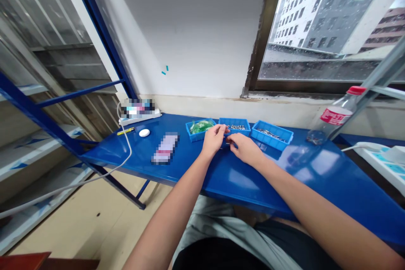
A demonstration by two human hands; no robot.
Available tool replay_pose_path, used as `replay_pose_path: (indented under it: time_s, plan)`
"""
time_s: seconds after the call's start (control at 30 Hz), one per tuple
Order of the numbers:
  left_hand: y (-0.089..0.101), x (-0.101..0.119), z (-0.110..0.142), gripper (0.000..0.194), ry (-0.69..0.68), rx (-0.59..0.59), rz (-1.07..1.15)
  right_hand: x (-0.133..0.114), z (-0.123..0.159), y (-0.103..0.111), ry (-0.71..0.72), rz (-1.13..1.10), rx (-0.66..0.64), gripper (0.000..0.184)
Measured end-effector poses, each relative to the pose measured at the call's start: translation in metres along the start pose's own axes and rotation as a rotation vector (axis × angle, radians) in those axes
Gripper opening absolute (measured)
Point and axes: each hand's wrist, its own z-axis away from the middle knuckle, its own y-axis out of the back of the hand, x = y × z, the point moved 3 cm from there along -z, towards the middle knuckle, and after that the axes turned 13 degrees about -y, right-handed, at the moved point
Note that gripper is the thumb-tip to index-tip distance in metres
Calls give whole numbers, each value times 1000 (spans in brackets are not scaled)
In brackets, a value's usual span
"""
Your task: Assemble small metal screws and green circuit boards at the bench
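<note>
My left hand [215, 136] is closed in a pinch just in front of the middle blue bin [224, 121]; whatever its fingertips hold is too small to name. Close beside it, my right hand [244, 147] has its fingers curled together low over the table. A tiny shiny bit shows near those fingertips, but its kind is unclear. Small metal parts [238, 127] lie in the middle bin. The left blue bin [196, 136] holds crumpled green plastic [201, 126]. Thin metal pieces [268, 133] lie in the right blue bin [278, 142].
A blurred-out phone-like object [165, 148], a round white object [144, 133] and a yellow-handled tool [125, 131] are on the blue table [253, 185] at left. A white cable [129, 147] hangs over its edge. A red-capped plastic bottle [336, 116] stands at right.
</note>
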Motion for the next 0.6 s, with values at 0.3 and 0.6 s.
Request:
replay_pose_path:
  time_s: [0.3, 0.6]
  plan:
    - [4, 15, 2, 28, -84, -5, -82, -3, 1, 20, -83, -235, 249, 18]
    - [-1, 13, 4, 43, -22, -114, -31, -11, 3, 31, -110, -349, 306, 11]
